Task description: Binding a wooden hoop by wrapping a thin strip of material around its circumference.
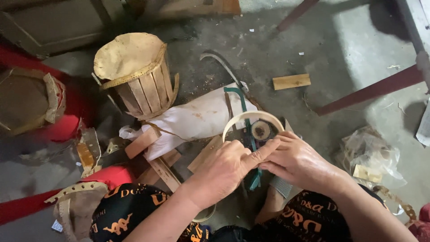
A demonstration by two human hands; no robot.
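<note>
While both meet, left hand (222, 168) and right hand (298, 162) grip a wooden hoop (242, 118).

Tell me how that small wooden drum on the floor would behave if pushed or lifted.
The small wooden drum looks light for its size: thin wooden slats under a stretched skin. It stands tilted against the white cloth, so a push may well tip it, and its round body would probably roll. The skin top seems the fragile part.
</note>
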